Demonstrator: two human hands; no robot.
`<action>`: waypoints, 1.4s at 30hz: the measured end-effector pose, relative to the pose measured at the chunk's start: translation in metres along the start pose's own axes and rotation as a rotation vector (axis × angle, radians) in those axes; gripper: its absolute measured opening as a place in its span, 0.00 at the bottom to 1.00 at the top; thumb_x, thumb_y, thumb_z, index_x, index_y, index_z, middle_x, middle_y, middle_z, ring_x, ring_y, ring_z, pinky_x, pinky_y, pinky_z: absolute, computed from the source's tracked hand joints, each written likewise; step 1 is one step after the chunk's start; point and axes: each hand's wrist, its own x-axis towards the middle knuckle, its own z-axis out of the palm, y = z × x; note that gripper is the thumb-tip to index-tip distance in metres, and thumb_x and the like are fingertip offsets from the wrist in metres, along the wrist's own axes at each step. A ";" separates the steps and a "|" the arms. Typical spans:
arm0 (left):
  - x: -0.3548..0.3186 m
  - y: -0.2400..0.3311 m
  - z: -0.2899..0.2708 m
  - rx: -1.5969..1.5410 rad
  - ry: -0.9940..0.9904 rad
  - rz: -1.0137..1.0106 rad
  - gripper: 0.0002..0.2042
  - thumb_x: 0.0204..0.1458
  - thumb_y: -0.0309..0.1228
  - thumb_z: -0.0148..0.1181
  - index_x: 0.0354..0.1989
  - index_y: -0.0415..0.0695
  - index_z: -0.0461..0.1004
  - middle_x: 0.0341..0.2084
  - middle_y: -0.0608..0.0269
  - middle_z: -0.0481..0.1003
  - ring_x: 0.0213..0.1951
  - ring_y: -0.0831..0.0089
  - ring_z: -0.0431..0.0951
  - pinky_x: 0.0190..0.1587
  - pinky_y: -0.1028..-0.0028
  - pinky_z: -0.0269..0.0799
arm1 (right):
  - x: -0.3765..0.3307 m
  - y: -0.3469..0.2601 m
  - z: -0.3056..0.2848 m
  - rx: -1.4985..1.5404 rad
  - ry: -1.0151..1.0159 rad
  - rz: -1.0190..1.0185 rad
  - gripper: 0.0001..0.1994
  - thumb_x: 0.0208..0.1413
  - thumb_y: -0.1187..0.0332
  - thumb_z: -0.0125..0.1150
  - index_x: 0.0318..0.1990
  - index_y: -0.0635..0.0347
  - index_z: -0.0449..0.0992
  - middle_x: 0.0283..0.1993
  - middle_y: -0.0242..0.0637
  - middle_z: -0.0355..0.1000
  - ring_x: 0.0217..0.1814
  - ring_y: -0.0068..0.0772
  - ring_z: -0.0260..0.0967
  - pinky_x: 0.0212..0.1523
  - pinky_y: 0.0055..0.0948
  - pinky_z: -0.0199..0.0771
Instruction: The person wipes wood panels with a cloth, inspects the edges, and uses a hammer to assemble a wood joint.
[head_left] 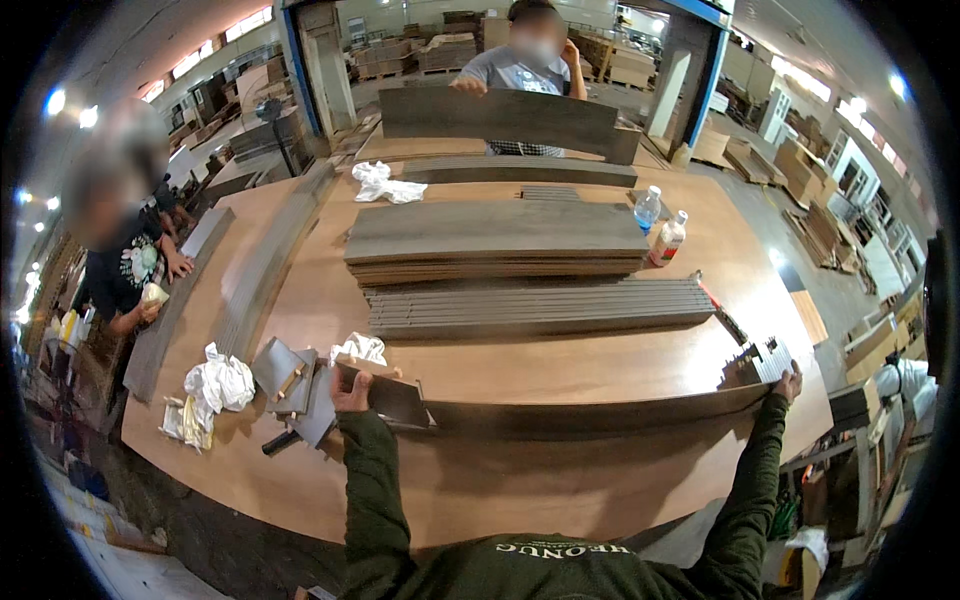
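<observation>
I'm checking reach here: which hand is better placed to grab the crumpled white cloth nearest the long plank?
The left. The left hand grips the plank's left end, and the cloth lies just beyond its fingers. The right hand holds the far right end.

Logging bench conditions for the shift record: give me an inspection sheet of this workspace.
Surface: brown wooden worktable.
Job's things: long dark plank, held at both ends on the near edge.
Clutter: stacked planks, strip bundle, white rags, two bottles.
Grippers: left hand and right hand grip the plank.
Cables: nothing seen.
Surroundings: two other people at the table; stacked boards behind.
</observation>
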 end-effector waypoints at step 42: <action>-0.051 0.003 -0.007 -0.111 -0.018 -0.112 0.29 0.39 0.36 0.67 0.49 0.40 0.61 0.38 0.59 0.68 0.40 0.70 0.70 0.44 0.70 0.67 | 0.020 0.057 -0.004 0.256 -0.187 0.192 0.22 0.51 0.70 0.47 0.55 0.63 0.60 0.46 0.52 0.64 0.45 0.41 0.65 0.46 0.36 0.67</action>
